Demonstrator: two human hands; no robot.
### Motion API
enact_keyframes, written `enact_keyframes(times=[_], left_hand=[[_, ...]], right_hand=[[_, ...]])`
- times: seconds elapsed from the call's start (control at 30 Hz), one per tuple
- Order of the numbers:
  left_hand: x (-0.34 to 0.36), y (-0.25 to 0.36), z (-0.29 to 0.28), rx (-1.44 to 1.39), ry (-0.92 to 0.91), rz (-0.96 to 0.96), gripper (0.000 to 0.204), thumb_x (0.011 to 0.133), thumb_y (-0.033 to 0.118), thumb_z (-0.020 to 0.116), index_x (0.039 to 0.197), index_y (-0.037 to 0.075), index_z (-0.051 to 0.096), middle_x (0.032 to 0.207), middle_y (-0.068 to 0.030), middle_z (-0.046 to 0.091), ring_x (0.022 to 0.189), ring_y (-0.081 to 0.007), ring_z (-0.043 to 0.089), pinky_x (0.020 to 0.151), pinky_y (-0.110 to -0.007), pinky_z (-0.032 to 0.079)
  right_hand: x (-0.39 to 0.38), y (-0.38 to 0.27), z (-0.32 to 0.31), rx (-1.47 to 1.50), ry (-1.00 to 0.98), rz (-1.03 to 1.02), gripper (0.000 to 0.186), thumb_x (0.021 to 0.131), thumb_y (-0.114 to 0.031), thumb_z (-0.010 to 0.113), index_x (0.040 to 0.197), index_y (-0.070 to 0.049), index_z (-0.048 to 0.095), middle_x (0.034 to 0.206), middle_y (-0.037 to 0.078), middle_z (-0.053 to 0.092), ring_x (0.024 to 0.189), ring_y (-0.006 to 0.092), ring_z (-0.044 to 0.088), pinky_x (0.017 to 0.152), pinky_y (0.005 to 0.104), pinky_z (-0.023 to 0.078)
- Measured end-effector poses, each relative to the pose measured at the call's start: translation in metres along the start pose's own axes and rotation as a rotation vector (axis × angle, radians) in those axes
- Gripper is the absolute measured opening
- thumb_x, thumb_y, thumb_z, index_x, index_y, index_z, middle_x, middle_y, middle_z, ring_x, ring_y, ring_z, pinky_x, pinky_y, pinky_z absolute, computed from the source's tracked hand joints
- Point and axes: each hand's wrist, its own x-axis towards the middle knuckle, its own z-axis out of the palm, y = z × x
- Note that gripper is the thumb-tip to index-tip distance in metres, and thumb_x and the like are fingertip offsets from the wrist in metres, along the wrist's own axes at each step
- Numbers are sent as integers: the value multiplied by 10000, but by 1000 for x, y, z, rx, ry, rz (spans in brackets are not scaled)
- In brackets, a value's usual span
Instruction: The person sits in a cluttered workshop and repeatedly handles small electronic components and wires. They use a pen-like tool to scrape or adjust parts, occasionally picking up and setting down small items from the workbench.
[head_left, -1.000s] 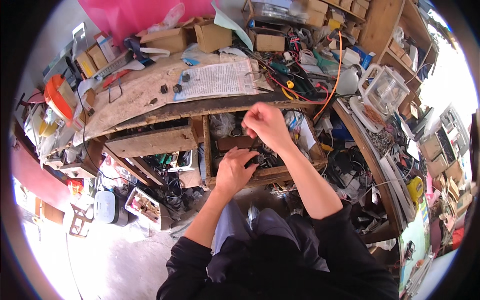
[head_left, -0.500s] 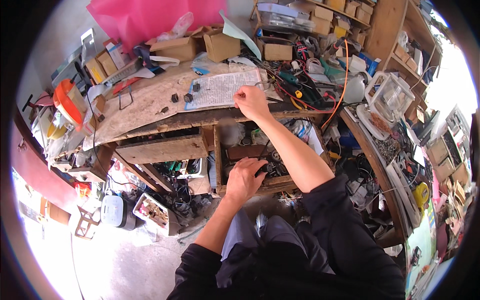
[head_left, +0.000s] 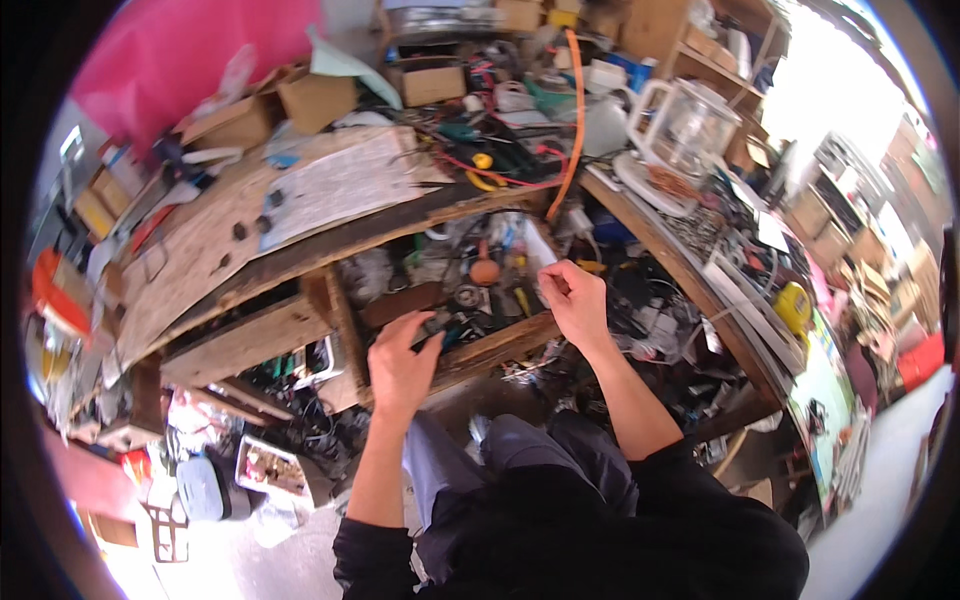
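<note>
An open wooden drawer [head_left: 500, 343] full of small parts and tools lies under the workbench in front of me. Over its left front part reaches my left hand [head_left: 400, 365], thumb and fingers apart, nothing clearly held between them. Close by in the drawer are a reddish-brown flat piece [head_left: 403, 303] and a round orange-brown object [head_left: 485, 271]. My right hand [head_left: 578, 303] hovers by the drawer's right front corner with fingertips pinched together; whatever they hold is too small to make out. Several small dark blocks [head_left: 239, 231] sit on the bench beside a printed sheet [head_left: 335, 190].
Cardboard boxes [head_left: 318, 98] stand along the bench's back. An orange cable [head_left: 576, 130] hangs over its right part, near tangled wires and tools. A side bench [head_left: 670, 250] at right carries a clear plastic container [head_left: 690, 125]. A box of scraps [head_left: 275, 467] is on the floor at left.
My right hand has come down from the printed sheet to the drawer's right corner. The left hand stays over the drawer, its thumb and fingers apart. The view has swung to the right.
</note>
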Motion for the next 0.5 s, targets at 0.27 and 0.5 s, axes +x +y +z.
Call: enact_keyframes(times=[0.27,0.5], left_hand=[[3,14,1,-92,80,-149,269,935,102,704,1182,-2,684,1063,-107,748,991,-162,682,893,-315,514],[2,12,6,-21,50,-92,270,934,90,692,1188,2,671,1084,-145,730,1004,-272,695,903,-365,524]], right_hand=[[-16,117,-55,-8,124,328,149,967,-129,692,1018,8,716,883,103,745,813,178,698,753,315,534],[31,180,-10,879,-49,1027,261,1039,-189,577,1202,-7,669,1010,101,704,842,202,682,723,380,544]])
